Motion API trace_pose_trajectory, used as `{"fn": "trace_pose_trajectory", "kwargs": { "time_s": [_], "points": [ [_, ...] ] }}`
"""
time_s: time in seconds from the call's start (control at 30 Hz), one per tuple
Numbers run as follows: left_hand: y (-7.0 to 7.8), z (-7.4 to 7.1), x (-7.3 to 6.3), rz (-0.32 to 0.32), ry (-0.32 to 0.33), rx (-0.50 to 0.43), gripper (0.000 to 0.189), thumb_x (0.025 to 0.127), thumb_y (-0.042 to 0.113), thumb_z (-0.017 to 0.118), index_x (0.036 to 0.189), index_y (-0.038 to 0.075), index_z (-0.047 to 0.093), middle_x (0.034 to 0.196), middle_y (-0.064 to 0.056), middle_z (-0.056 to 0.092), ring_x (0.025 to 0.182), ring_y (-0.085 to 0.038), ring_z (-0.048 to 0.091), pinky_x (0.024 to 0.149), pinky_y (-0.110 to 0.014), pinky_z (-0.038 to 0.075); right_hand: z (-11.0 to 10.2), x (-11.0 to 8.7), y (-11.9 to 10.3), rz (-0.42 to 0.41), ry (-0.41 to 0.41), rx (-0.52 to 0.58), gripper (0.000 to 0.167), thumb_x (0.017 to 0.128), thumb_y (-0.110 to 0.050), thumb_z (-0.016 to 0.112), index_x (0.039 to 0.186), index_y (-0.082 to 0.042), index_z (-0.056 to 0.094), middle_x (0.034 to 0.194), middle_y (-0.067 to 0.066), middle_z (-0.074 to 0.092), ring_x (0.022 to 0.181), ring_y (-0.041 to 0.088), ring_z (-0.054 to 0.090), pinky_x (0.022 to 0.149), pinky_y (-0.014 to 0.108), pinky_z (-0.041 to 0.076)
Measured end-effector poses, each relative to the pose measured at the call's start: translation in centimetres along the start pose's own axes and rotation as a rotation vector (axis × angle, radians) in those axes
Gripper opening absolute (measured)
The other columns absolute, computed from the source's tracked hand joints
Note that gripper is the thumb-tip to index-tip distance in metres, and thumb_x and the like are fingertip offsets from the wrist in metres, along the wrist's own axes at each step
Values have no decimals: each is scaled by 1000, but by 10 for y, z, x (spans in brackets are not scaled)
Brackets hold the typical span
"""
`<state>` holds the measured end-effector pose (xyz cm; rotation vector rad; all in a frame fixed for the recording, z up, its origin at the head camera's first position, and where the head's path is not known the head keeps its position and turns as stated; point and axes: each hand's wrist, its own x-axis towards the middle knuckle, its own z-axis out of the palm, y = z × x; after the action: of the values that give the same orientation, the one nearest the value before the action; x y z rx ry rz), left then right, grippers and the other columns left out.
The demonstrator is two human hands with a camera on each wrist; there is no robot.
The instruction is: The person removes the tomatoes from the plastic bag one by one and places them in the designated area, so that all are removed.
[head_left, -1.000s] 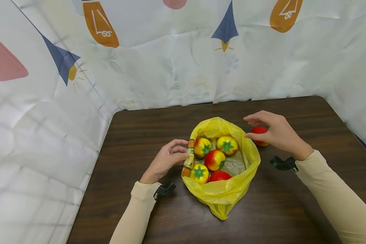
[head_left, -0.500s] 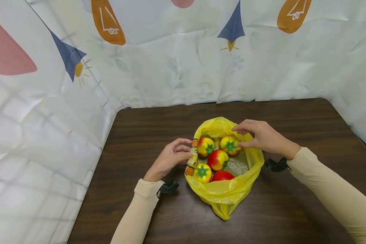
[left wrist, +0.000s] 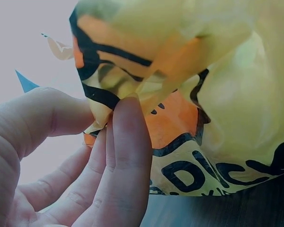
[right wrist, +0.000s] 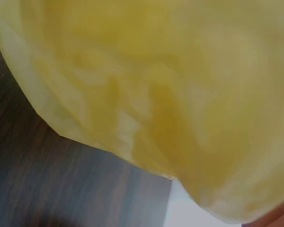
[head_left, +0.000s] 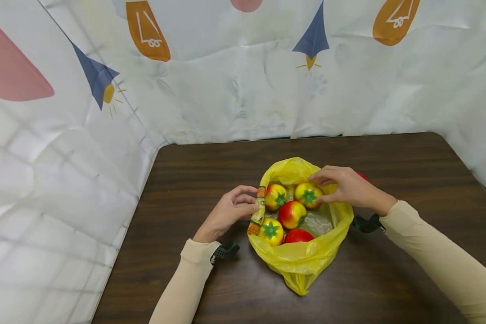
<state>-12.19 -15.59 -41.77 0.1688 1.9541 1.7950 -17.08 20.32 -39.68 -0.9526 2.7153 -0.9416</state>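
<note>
A yellow plastic bag (head_left: 293, 265) stands with its mouth wide, its printed rim folded over on the left. My left hand (head_left: 228, 211) pinches that rim between thumb and fingers; the left wrist view shows the hold on the plastic. Inside lie several round, tomato-like toy fruits, yellow and red with green star-shaped leaves, including a middle one (head_left: 291, 214) and a plain red one (head_left: 298, 236). Over the bag's right rim reaches my right hand (head_left: 348, 186), its thumb and fingers spread apart at the upper right fruit (head_left: 308, 193). Whether they press on it is unclear. Yellow plastic fills the right wrist view.
Another red toy fruit (head_left: 362, 175) lies outside the bag, mostly hidden behind my right hand. The dark wooden table (head_left: 186, 180) meets a pale printed curtain (head_left: 235, 90) at its back edge and left side.
My right hand has moved left and slightly down from beside the outside red fruit to the upper right fruit in the bag. My left hand keeps its hold on the rim.
</note>
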Motion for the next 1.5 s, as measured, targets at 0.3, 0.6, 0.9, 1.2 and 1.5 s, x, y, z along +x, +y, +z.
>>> {"fn": "trace_pose_trajectory", "kwargs": {
  "time_s": [0.3,0.6,0.9,1.2,1.5],
  "points": [
    [-3,1,1,-6,-1,2,50,95,15,74,140,13,54,116,-9,70,95,-18,70,86,-35,63,8,-1,9,16,-22,31,55,78,-17,91,128,-11,69,124,5,72,108,22,72,92,41,62],
    [-4,0,1,-1,-9,5,50,95,14,73,141,12,53,120,-13,70,95,-16,71,86,-35,63,15,0,15,40,-43,26,60,76,-21,93,130,-12,68,129,6,71,112,24,71,95,45,60],
    [-4,0,1,6,-20,8,52,95,15,73,142,11,52,123,-16,69,96,-16,72,87,-37,64,21,-3,20,35,-18,54,62,75,-27,93,130,-13,68,130,6,71,112,24,71,96,45,60],
    [-7,0,1,-2,-3,13,49,95,15,73,140,14,54,118,-11,70,96,-18,71,86,-35,63,20,-6,24,41,-4,83,60,76,-30,94,129,-18,69,128,0,72,111,20,72,96,38,60],
    [-6,1,2,5,-12,10,50,95,15,73,141,13,53,117,-11,70,95,-15,73,86,-35,63,10,-11,19,58,32,118,55,77,-27,93,126,-19,69,124,1,72,109,12,71,96,28,60]
  ]
}}
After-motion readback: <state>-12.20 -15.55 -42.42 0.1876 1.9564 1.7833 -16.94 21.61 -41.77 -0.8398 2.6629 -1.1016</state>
